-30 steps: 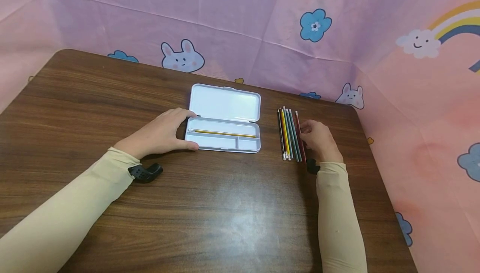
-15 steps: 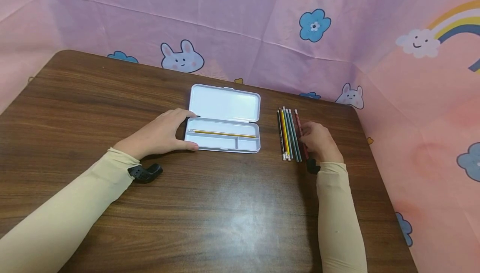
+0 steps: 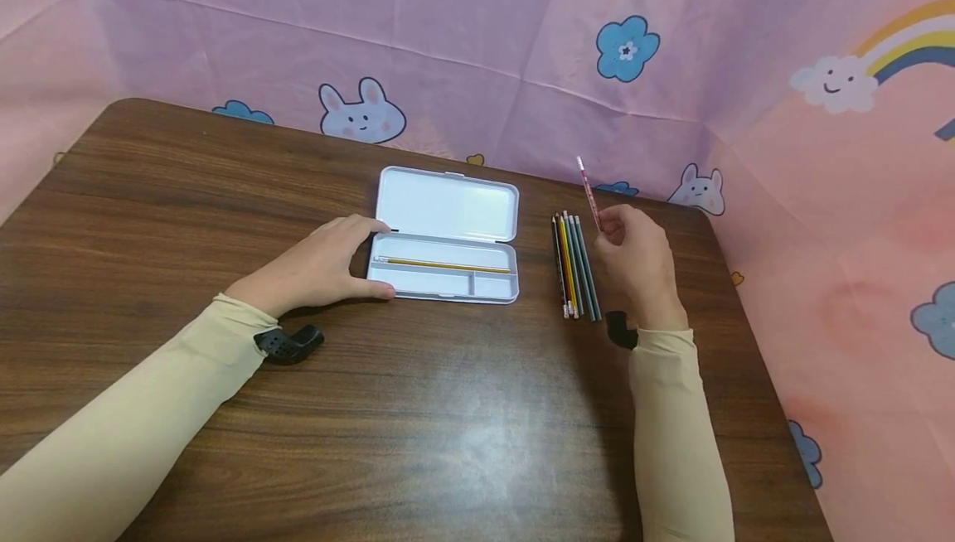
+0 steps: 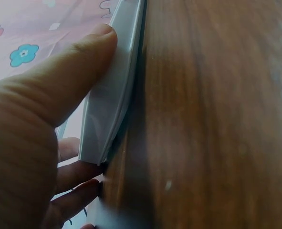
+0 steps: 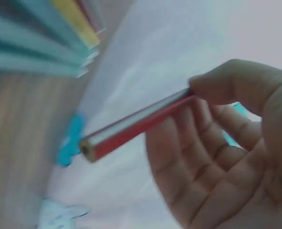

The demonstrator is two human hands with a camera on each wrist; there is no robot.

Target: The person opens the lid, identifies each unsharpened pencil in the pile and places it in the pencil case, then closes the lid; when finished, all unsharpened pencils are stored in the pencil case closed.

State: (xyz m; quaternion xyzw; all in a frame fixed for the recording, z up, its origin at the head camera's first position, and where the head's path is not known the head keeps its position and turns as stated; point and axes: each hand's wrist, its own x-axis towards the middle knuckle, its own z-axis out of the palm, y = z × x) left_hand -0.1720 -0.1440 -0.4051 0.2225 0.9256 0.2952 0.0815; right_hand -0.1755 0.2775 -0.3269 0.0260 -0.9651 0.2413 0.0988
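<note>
My right hand (image 3: 634, 256) pinches a red pencil (image 3: 588, 192) between thumb and fingers, raised above the table with its eraser end pointing away. In the right wrist view the flat, unsharpened end of the red pencil (image 5: 126, 131) faces the camera. Just left of that hand several pencils (image 3: 573, 268), dark, yellow and green, lie side by side. My left hand (image 3: 321, 268) grips the left end of an open white pencil case (image 3: 425, 283), thumb on the front wall and fingers at the back. One yellow pencil (image 3: 448, 264) lies in the case's long rear compartment.
The case's lid (image 3: 448, 204) leans back, open, toward the far table edge. A brown wooden table (image 3: 418, 442) bears everything. Pink and purple printed cloth (image 3: 477, 45) hangs behind the table and along its right side.
My right hand has lifted the red pencil off the table, away from the other pencils, and tilted its eraser end up and away. The left hand and case have stayed put.
</note>
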